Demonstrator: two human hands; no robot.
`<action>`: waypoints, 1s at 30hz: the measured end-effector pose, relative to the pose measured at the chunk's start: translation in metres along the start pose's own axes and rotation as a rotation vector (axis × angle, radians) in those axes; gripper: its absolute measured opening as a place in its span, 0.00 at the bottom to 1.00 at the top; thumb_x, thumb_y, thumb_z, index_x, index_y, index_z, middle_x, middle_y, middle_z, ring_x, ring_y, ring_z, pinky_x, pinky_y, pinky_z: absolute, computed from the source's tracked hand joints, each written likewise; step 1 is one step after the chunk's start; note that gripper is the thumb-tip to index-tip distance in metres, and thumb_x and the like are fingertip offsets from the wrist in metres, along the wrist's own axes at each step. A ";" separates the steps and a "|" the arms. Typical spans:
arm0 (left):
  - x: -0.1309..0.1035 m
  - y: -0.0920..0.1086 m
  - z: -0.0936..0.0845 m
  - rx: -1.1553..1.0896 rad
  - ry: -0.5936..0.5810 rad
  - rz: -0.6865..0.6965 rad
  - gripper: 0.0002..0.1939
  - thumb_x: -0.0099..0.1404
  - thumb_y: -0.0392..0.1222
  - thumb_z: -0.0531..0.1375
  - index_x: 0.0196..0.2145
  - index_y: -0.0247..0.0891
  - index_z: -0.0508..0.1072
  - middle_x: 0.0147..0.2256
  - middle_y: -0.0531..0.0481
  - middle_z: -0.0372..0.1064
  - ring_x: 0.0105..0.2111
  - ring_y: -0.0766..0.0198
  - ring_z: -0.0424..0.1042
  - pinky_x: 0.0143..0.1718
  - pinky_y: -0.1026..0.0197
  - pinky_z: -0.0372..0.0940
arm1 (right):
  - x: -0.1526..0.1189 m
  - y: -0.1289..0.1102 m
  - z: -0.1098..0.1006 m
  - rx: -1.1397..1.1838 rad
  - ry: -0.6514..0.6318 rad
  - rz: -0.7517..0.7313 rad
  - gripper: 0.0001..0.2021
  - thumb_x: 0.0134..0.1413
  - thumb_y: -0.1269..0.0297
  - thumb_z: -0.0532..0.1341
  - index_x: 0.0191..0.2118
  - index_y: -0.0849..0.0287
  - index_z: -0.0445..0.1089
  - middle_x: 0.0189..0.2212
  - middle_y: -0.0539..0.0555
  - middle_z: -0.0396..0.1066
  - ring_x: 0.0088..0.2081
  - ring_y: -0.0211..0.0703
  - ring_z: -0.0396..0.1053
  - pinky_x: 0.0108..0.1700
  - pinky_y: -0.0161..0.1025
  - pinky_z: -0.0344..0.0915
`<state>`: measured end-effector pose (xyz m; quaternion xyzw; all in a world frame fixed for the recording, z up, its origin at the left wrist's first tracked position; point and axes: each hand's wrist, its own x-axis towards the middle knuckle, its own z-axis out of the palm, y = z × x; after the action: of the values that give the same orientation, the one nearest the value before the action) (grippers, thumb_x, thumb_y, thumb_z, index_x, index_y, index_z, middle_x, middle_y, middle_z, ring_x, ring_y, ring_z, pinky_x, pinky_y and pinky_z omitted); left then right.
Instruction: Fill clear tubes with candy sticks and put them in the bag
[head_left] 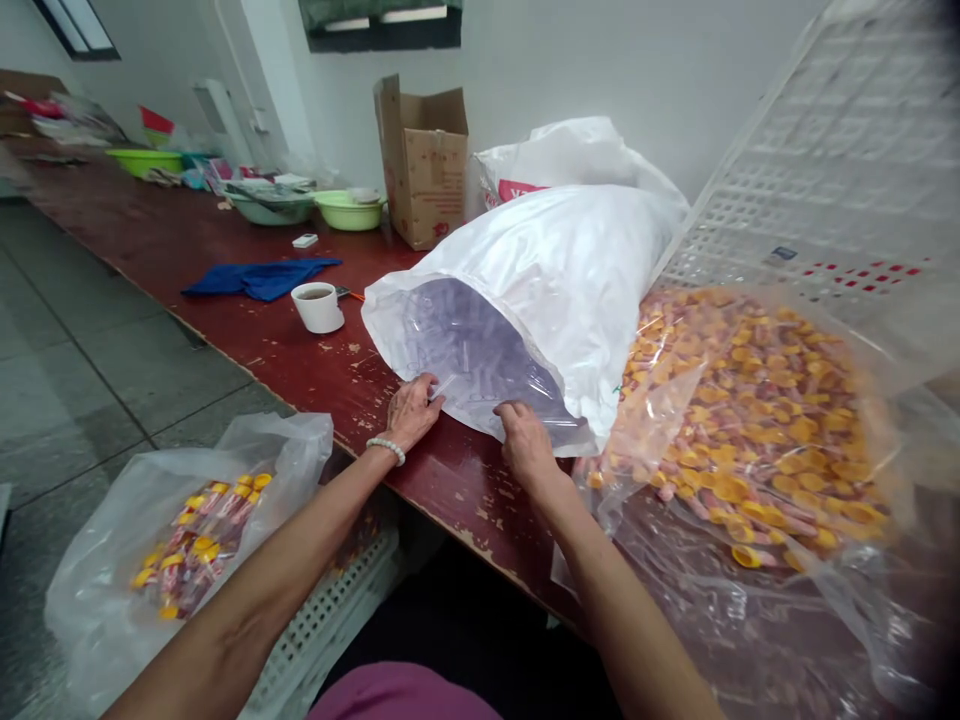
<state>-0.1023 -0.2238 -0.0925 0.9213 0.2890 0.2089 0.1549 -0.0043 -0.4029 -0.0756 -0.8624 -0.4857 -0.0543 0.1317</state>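
Note:
A large white sack [555,270] lies on its side on the red table, its mouth facing me. Many small clear plastic tubes [480,350] lie inside it. At the left of the sack's mouth, my left hand [412,412], with a beaded bracelet on its wrist, pinches a clear plastic tube [448,384]. My right hand [523,440] is at the sack's lower lip with its fingers curled; whatever they may hold is hidden. Right of the sack, a clear plastic bag [697,390] holds many pink pieces with yellow caps [765,400].
A white cup of dark liquid [319,312] and a blue cloth [259,278] are on the worn red table [360,375]. Behind stand a cardboard box [435,170] and green basins [349,212]. A white crate [810,190] leans at right. Yellow-capped tubes fill a bag [292,450] below left.

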 end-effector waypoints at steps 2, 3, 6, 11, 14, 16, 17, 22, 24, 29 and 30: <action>-0.008 -0.003 -0.007 0.027 -0.021 -0.010 0.18 0.60 0.39 0.53 0.49 0.37 0.64 0.36 0.45 0.70 0.38 0.56 0.69 0.40 0.58 0.62 | 0.010 0.000 0.006 -0.048 -0.039 -0.016 0.17 0.56 0.80 0.47 0.46 0.61 0.68 0.48 0.59 0.67 0.49 0.48 0.63 0.48 0.39 0.61; -0.012 -0.004 -0.010 0.043 -0.033 -0.012 0.19 0.59 0.37 0.53 0.49 0.37 0.63 0.36 0.45 0.70 0.38 0.55 0.69 0.39 0.58 0.62 | 0.014 -0.001 0.008 -0.073 -0.055 -0.024 0.16 0.58 0.78 0.47 0.45 0.61 0.68 0.48 0.60 0.66 0.49 0.49 0.62 0.48 0.40 0.61; -0.022 -0.007 -0.021 0.092 -0.077 -0.006 0.19 0.54 0.32 0.53 0.44 0.37 0.66 0.38 0.43 0.69 0.40 0.53 0.68 0.40 0.56 0.61 | 0.018 -0.001 0.009 -0.131 -0.091 -0.047 0.13 0.60 0.74 0.48 0.43 0.61 0.68 0.50 0.61 0.64 0.49 0.50 0.61 0.46 0.42 0.61; -0.020 -0.012 -0.027 0.118 -0.128 -0.048 0.13 0.51 0.31 0.53 0.37 0.37 0.66 0.32 0.43 0.69 0.36 0.53 0.69 0.37 0.57 0.60 | 0.019 -0.002 0.003 -0.188 -0.127 -0.073 0.13 0.58 0.76 0.48 0.43 0.60 0.67 0.48 0.60 0.64 0.49 0.49 0.60 0.44 0.40 0.62; -0.011 -0.016 -0.029 0.092 -0.118 -0.106 0.11 0.56 0.34 0.51 0.38 0.38 0.65 0.28 0.46 0.68 0.31 0.55 0.69 0.32 0.58 0.60 | 0.019 -0.004 0.003 -0.211 -0.130 -0.064 0.14 0.55 0.78 0.50 0.45 0.61 0.65 0.49 0.60 0.63 0.49 0.49 0.59 0.44 0.40 0.62; -0.004 -0.018 -0.030 0.072 -0.101 -0.115 0.11 0.58 0.35 0.49 0.39 0.39 0.64 0.30 0.46 0.69 0.31 0.56 0.69 0.32 0.59 0.59 | 0.021 -0.006 0.005 -0.222 -0.126 -0.039 0.15 0.53 0.79 0.51 0.46 0.62 0.64 0.48 0.61 0.63 0.49 0.50 0.59 0.44 0.41 0.63; -0.001 -0.018 -0.032 0.064 -0.098 -0.107 0.11 0.59 0.35 0.48 0.39 0.39 0.65 0.31 0.47 0.69 0.32 0.57 0.69 0.32 0.59 0.59 | 0.022 -0.007 0.005 -0.226 -0.123 -0.023 0.16 0.52 0.79 0.52 0.47 0.62 0.63 0.48 0.62 0.63 0.49 0.51 0.59 0.44 0.42 0.63; 0.005 -0.021 -0.036 0.048 -0.137 0.044 0.13 0.55 0.32 0.49 0.36 0.39 0.69 0.37 0.46 0.70 0.39 0.57 0.67 0.39 0.59 0.60 | 0.030 -0.011 0.005 -0.234 -0.121 0.034 0.16 0.48 0.77 0.56 0.46 0.66 0.63 0.45 0.64 0.63 0.48 0.53 0.60 0.41 0.41 0.65; 0.002 -0.022 -0.035 0.056 -0.170 0.124 0.14 0.53 0.30 0.50 0.34 0.38 0.71 0.40 0.45 0.69 0.43 0.55 0.64 0.44 0.56 0.58 | 0.032 -0.011 0.004 -0.235 -0.126 0.048 0.15 0.49 0.76 0.55 0.45 0.66 0.64 0.45 0.65 0.63 0.47 0.54 0.61 0.40 0.41 0.65; -0.011 -0.023 -0.027 0.061 -0.230 0.239 0.18 0.53 0.28 0.52 0.39 0.40 0.73 0.42 0.41 0.69 0.47 0.50 0.61 0.49 0.48 0.53 | 0.033 -0.011 0.006 -0.220 -0.135 0.052 0.15 0.48 0.76 0.56 0.45 0.65 0.63 0.41 0.64 0.66 0.47 0.53 0.62 0.39 0.40 0.64; -0.014 -0.023 -0.026 0.054 -0.234 0.244 0.18 0.53 0.28 0.52 0.40 0.40 0.72 0.42 0.40 0.68 0.47 0.50 0.61 0.49 0.47 0.53 | 0.033 -0.010 0.006 -0.215 -0.132 0.053 0.15 0.48 0.76 0.56 0.45 0.65 0.63 0.40 0.64 0.67 0.47 0.53 0.62 0.40 0.40 0.64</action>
<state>-0.1359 -0.2102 -0.0832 0.9714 0.1605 0.1099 0.1363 0.0038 -0.3688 -0.0723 -0.8858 -0.4618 -0.0455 0.0077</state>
